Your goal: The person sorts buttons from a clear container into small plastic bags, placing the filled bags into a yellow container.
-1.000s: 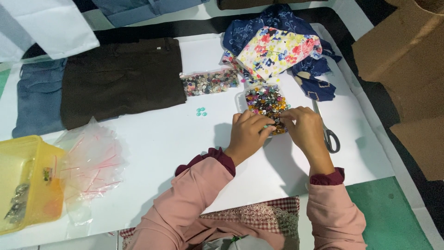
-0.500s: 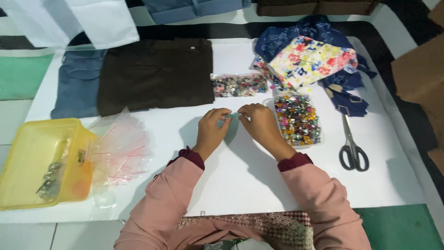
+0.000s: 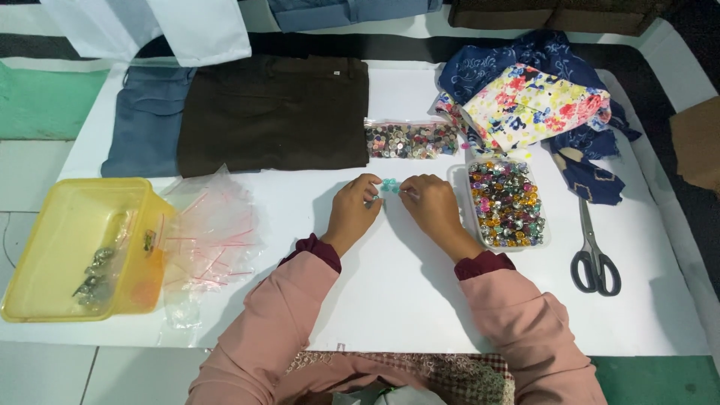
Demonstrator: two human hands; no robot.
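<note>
Left hand (image 3: 354, 210) and right hand (image 3: 431, 206) knuckles-up, fingertips meeting — apparently pinching turquoise beads (image 3: 389, 186) (tiny)

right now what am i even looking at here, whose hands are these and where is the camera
The camera sits on a person's head and looks down at their own two hands over a white table. The left hand and right hand meet at the middle, pinching small turquoise beads between the fingertips. Beside the right hand stands a clear plastic tray of multicoloured gems, with black-handled scissors further right. Behind lie a clear bag of buttons, folded dark brown trousers, folded blue jeans and a flowered cloth. On the left are a yellow plastic tub and empty clear bags.
</note>
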